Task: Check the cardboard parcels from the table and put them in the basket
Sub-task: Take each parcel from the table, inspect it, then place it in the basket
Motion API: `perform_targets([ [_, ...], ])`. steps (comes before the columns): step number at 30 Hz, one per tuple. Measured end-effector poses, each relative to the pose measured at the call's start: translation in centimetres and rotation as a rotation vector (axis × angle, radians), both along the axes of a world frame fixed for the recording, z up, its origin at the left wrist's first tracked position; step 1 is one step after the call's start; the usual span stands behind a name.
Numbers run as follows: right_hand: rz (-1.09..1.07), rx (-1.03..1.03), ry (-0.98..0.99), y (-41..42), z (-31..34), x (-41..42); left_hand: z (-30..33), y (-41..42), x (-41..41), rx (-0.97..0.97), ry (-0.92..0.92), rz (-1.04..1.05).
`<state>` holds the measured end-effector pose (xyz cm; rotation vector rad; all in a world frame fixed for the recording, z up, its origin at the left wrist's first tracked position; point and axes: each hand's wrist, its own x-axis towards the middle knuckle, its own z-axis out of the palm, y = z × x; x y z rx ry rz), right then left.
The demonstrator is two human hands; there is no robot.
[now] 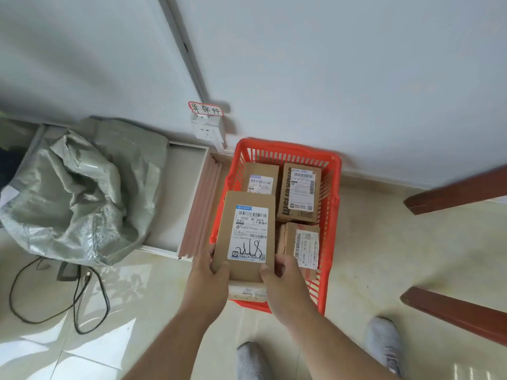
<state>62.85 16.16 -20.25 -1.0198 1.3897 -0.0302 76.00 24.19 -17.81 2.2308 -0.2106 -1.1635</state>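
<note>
A red plastic basket stands on the floor against the wall. I hold a flat cardboard parcel with a white shipping label over the basket's left half. My left hand grips its near left corner, and my right hand grips its near right corner. Three more labelled parcels lie in the basket: one at the back left, one at the back right, one at the front right. Another parcel shows partly beneath my hands.
A crumpled grey woven sack lies at the left on a white tray. Black cables trail over the tiled floor. Two dark wooden furniture legs jut in from the right. A wall socket sits behind the basket.
</note>
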Motion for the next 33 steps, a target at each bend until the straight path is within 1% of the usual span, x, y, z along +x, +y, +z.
perform_targets([
  [8,-0.003,-0.070,0.044,1.4,-5.4,0.3,-5.0,0.7,0.3,-0.020,0.017,-0.037],
  [13,0.015,-0.023,0.072,2.2,-6.4,-0.6,-6.5,1.5,-0.5,0.023,0.065,-0.133],
  [16,0.036,0.005,0.090,2.2,-6.9,-0.9,-7.2,1.8,-0.7,0.042,0.091,-0.139],
  [20,0.022,-0.048,0.064,1.9,-6.8,-1.3,-6.6,1.6,-1.1,0.012,0.064,-0.132],
  [25,0.002,-0.114,0.022,0.2,-5.2,-1.6,-4.1,-0.3,-0.7,-0.045,0.007,-0.122],
  [29,0.006,-0.065,-0.003,-1.2,-4.0,-0.9,-3.4,-1.4,0.2,-0.050,-0.039,-0.118],
  [33,0.064,-0.048,0.024,0.9,-3.1,-1.9,-3.7,0.3,0.1,0.006,-0.044,-0.131],
])
